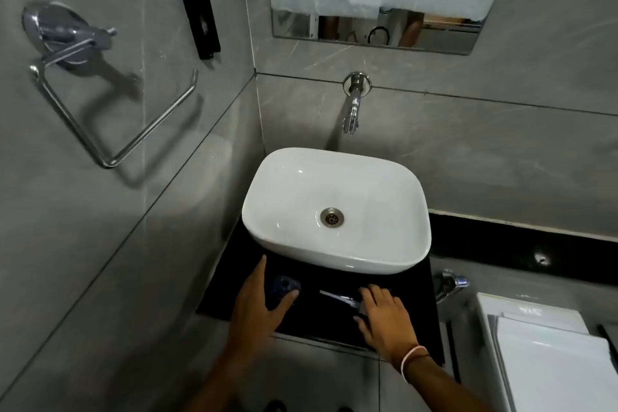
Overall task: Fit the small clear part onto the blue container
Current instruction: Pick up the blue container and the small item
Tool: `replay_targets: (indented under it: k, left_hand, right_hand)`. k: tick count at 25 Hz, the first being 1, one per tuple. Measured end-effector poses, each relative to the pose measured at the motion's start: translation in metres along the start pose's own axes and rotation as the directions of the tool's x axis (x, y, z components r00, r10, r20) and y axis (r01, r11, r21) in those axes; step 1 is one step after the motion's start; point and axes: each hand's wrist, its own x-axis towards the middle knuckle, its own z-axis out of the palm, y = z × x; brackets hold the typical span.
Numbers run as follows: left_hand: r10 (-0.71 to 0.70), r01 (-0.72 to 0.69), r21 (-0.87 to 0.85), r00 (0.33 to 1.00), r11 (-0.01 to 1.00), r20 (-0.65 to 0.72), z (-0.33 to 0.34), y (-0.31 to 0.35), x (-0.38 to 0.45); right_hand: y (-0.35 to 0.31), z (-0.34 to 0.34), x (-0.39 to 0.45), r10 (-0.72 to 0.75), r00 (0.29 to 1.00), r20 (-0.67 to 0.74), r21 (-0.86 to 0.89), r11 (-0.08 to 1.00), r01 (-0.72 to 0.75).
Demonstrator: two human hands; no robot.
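The blue container [284, 288] is a small, dark, translucent blue thing with a rounded outline, lying on the black counter [314, 318] just in front of the basin's near-left corner; its form is blurred and its details cannot be made out. The left hand [259, 308] cups around it with fingers spread, the forefinger stretched up along its left side and the thumb reaching across just below it, touching or nearly touching it; whether it is actually gripped cannot be told. To the right, well apart from the container, a narrow clear part [339, 298] with bright glints lies slantwise on the counter, and the right hand [383, 318] rests palm-down with fingers loosely spread, its fingertips at the part's right end. A pale band [412, 358] circles that wrist. The white basin [336, 211] sits on the counter, a chrome tap [352, 107] on the wall above it. The walls are grey marbled tile; a mirror [374, 33] hangs above the tap, a chrome ring holder [110, 117] on the left wall.
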Motion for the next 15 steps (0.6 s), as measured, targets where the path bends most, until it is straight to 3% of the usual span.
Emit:
replay_targets:
  k: [2,5,7,10,12,15]
  left_hand:
    - [-0.102,0.115,-0.104,0.987,0.988,0.121,0.006,-0.006,-0.001]
    - [-0.126,0.148,-0.130,0.979,0.980,0.163,0.016,-0.016,-0.003]
    - [-0.132,0.151,-0.138,0.981,0.979,0.139,0.020,-0.016,-0.004]
    - [-0.123,0.131,-0.103,0.989,0.986,0.083,0.024,-0.015,-0.006]
    - [-0.112,0.116,-0.095,0.993,0.989,0.046,0.028,-0.014,-0.008]
    - [-0.100,0.103,-0.127,0.995,0.987,0.028,0.030,-0.015,-0.009]
  right_hand:
    - [0.005,0.005,0.003,0.027,0.993,0.116,0.006,1.000,-0.027]
    - [0.011,0.006,0.006,0.009,0.995,0.097,0.133,0.991,-0.022]
    - [0.011,-0.003,0.009,-0.031,0.999,0.025,0.348,0.937,0.021]
    - [0.006,-0.034,0.019,-0.010,0.979,-0.204,0.631,0.764,0.139]
    - [-0.002,-0.064,0.028,-0.010,0.947,-0.322,0.663,0.712,0.232]
    - [-0.013,-0.107,0.040,-0.193,0.907,-0.374,0.552,0.740,0.385]
